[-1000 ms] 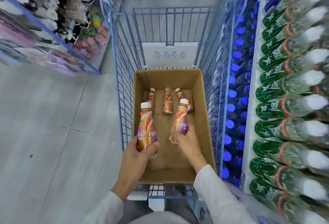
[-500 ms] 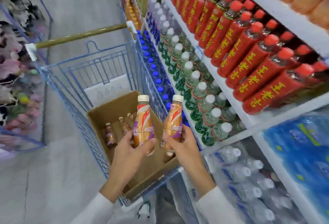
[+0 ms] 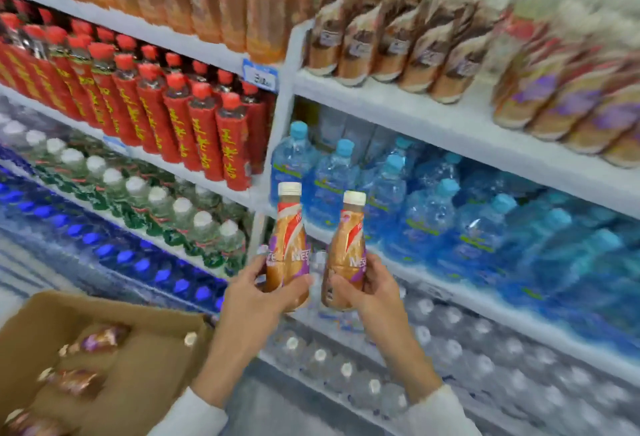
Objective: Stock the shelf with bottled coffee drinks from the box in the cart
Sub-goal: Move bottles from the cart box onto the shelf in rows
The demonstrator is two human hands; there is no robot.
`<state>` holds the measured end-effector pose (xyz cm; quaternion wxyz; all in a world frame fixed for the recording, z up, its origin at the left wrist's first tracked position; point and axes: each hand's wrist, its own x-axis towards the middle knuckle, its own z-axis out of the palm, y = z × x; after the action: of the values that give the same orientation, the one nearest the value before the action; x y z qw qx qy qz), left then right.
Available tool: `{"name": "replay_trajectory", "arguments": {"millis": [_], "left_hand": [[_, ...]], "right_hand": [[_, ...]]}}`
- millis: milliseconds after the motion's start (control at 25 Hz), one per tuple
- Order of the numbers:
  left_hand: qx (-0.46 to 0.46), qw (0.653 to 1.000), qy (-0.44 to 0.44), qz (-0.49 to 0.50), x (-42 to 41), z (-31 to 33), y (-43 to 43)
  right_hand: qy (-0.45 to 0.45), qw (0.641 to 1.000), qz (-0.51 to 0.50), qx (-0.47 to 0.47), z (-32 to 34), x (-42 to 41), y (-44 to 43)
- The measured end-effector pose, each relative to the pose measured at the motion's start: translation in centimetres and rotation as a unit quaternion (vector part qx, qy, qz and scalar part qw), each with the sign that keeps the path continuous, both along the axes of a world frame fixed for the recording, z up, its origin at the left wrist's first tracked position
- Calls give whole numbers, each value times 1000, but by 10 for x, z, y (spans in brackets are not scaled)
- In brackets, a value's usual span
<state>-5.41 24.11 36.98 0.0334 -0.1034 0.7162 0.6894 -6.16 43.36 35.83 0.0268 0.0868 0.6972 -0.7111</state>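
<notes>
i've swung up from the box (image 3: 156, 359) at eight o'clock: left hand (image 3: 256, 293) clamped round one coffee bottle (image 3: 289, 245), right hand (image 3: 370, 292) round the other bottle (image 3: 346, 248), coffee shelf (image 3: 415, 115) waiting at two o'clock.

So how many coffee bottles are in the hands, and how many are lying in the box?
Left bottle, in left hand: 1
Right bottle, in right hand: 1
Bottles lying in the box: 3, blurred
Total: 5
</notes>
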Motion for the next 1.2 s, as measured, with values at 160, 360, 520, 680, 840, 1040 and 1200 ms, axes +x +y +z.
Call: {"name": "replay_trajectory", "arguments": {"millis": [160, 360, 520, 680, 840, 1040, 1200], "left_hand": [[19, 998, 30, -55, -11, 14, 104], [26, 991, 62, -114, -21, 53, 234], [39, 979, 112, -165, -42, 98, 322], [44, 967, 172, -180, -69, 142, 387], [1, 961, 213, -179, -105, 162, 423], [-59, 954, 231, -180, -135, 151, 439], [-83, 957, 226, -164, -144, 138, 445]], "right_hand": [[19, 997, -79, 0, 18, 20, 98], [53, 991, -124, 13, 66, 39, 220], [104, 984, -138, 32, 116, 33, 305], [156, 972, -163, 61, 157, 9, 367], [177, 963, -180, 97, 173, -27, 400], [174, 953, -221, 111, 169, -51, 412], [179, 948, -230, 125, 162, -58, 418]]}}
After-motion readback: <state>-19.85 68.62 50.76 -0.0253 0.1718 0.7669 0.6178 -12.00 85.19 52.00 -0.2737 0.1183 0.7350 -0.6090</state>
